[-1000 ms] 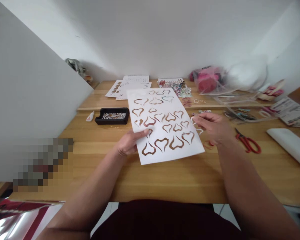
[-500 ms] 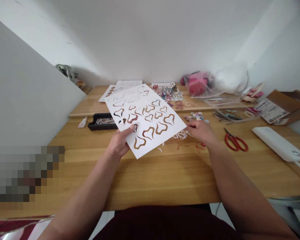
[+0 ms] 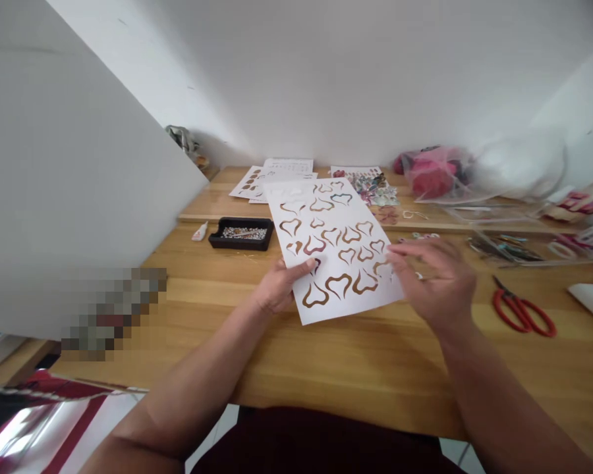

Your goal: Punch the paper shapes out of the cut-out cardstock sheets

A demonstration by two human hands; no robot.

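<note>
Sheet (image 3: pixel 332 247) mid-frame on table (image 3: pixel 326 368) | left hand (image 3: pixel 279 288) grip pinches its lower-left edge | right hand (image 3: pixel 437 280) blurred at right edge, grip unclear | most hearts look punched out | scissors (image 3: pixel 521 309) right, idle

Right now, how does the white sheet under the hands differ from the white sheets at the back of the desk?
The cut-out sheet is pinched at its near left edge by the left hand, with the right hand at its right edge; the back sheets lie untouched. The cut-out sheet shows heart-shaped openings; the back sheets show small brown marks, too small to read. Both are white paper on the wooden desk.
</note>
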